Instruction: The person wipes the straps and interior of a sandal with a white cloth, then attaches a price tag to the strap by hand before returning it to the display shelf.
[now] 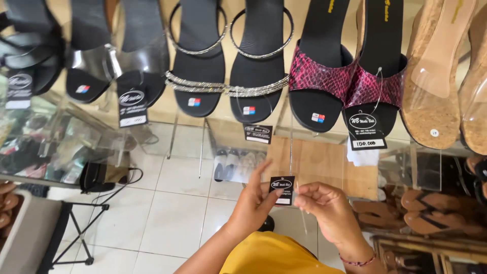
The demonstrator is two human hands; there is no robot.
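My left hand (pixel 253 203) and my right hand (pixel 327 208) together pinch a small black price tag (pixel 282 189) with white print, low in the middle of the head view. The left thumb and fingers hold its left edge, the right fingertips its right edge. A thin clear string (pixel 291 152) runs up from the tag toward the pink snakeskin-patterned sandals (pixel 345 81) on the glass shelf above. Another black tag (pixel 367 130) hangs from that pair. A bracelet sits on my right wrist.
A glass shelf (pixel 233 129) carries black sandals with sparkly straps (pixel 228 83), black shoes (pixel 116 61) at left and cork wedges with clear straps (pixel 446 76) at right. Below are a white tile floor (pixel 167 218), a black folding stand (pixel 76 233) and more sandals (pixel 431 210) at lower right.
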